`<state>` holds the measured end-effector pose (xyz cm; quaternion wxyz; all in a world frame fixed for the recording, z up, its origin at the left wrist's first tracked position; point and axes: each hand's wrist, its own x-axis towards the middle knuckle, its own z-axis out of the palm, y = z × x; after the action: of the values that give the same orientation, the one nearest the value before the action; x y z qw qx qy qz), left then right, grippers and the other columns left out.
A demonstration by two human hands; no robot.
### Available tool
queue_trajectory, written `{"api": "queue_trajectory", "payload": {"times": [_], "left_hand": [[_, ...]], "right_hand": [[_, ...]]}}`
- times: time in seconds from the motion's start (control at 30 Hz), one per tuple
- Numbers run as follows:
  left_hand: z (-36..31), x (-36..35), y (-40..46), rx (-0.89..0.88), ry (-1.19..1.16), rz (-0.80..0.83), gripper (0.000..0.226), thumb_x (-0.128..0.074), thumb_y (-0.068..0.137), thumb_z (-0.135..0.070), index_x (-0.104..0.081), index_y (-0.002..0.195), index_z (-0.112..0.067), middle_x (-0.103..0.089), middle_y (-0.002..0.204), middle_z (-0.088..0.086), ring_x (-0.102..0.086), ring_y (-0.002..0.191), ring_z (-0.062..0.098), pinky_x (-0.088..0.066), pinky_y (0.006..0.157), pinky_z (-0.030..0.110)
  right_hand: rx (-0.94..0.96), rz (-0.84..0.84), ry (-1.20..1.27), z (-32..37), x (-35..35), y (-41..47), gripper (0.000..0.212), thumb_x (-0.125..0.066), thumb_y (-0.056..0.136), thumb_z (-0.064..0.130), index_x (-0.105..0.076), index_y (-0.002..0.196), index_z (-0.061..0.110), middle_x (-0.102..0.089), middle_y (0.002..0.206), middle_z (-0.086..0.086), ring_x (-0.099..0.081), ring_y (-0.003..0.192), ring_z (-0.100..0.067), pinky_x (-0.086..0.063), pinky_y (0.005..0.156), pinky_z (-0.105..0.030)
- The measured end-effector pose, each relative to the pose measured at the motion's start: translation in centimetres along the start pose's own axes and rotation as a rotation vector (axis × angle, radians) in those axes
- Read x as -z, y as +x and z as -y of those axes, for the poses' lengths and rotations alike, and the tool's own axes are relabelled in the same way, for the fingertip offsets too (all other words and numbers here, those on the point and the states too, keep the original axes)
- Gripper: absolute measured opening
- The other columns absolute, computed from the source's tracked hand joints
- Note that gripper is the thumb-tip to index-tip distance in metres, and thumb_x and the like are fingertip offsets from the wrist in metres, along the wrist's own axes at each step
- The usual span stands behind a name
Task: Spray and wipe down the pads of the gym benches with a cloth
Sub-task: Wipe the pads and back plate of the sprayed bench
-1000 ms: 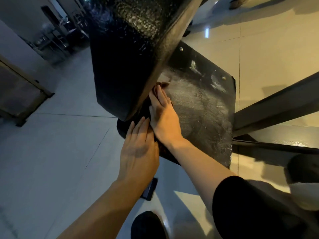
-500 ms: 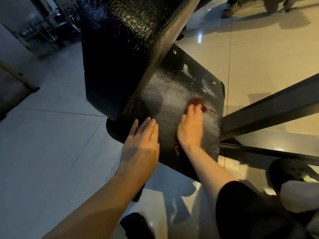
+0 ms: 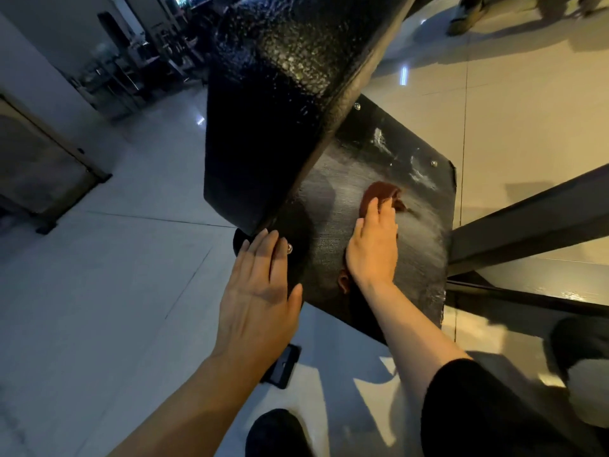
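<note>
Wiping looks partway done, as I judge it. I have my right hand (image 3: 374, 245) flat on the brown cloth (image 3: 379, 194), fingers straight, pressing it onto the lower black pad (image 3: 329, 225) near its far right area. My left hand (image 3: 260, 288) lies open on the pad's near left edge, holding nothing. White streaks of spray (image 3: 418, 179) show beyond the cloth toward the far corner, so that part needs wiping. The textured upper pad (image 3: 273, 103) glistens wet; whether it is finished, I cannot tell.
</note>
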<state>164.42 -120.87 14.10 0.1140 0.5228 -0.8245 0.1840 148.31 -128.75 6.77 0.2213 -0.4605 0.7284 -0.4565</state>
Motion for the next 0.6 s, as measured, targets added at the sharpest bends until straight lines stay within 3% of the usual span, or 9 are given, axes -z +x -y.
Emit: {"api": "queue_trajectory", "payload": {"times": [0.13,0.27,0.37,0.5,0.6], "left_hand": [[0.7,0.7,-0.5,0.035,-0.057,-0.026,0.063,-0.063,0.083,-0.029,-0.048,0.134,0.005,-0.05,0.136,0.023,-0.04,0.132,0.031,-0.029,0.112,0.044],[0.7,0.8,-1.0,0.058,-0.091,-0.021,0.06,-0.046,0.086,-0.03,-0.047,0.132,0.008,-0.049,0.133,0.025,-0.036,0.133,0.032,-0.036,0.11,0.047],[0.6,0.3,-1.2,0.024,-0.013,0.006,0.057,-0.061,0.086,-0.02,-0.047,0.133,0.008,-0.049,0.136,0.025,-0.035,0.136,0.034,-0.028,0.115,0.05],[0.1,0.5,-1.9,0.022,0.02,0.044,0.07,-0.075,0.077,-0.009,-0.045,0.138,0.007,-0.048,0.14,0.023,-0.037,0.138,0.034,-0.021,0.116,0.049],[-0.2,0.8,-2.7,0.056,-0.018,0.043,0.068,-0.072,0.079,-0.005,-0.043,0.139,0.006,-0.047,0.141,0.022,-0.037,0.139,0.033,-0.021,0.117,0.049]], "right_hand": [[0.391,0.051,0.111,6.3,-1.9,-3.9,0.05,-0.039,0.1,0.016,-0.034,0.147,0.002,-0.026,0.157,-0.014,-0.017,0.148,-0.026,-0.02,0.121,-0.042],[0.588,0.205,0.172,7.4,-2.1,-4.7,0.05,-0.039,0.097,0.011,-0.038,0.147,0.012,-0.024,0.16,-0.005,-0.011,0.15,-0.021,-0.02,0.121,-0.039],[0.553,0.166,0.096,4.5,-1.2,-4.0,0.053,-0.04,0.097,0.007,-0.035,0.149,0.01,-0.023,0.16,-0.007,-0.017,0.149,-0.023,-0.03,0.117,-0.041],[0.267,0.066,0.14,2.9,-0.3,-4.2,0.048,-0.039,0.101,0.008,-0.036,0.149,0.013,-0.022,0.16,-0.003,-0.015,0.149,-0.02,-0.022,0.12,-0.043],[0.459,0.157,0.124,4.9,-0.7,-6.4,0.047,-0.04,0.099,0.011,-0.039,0.147,0.01,-0.027,0.158,-0.009,-0.018,0.148,-0.028,-0.018,0.122,-0.041]]}}
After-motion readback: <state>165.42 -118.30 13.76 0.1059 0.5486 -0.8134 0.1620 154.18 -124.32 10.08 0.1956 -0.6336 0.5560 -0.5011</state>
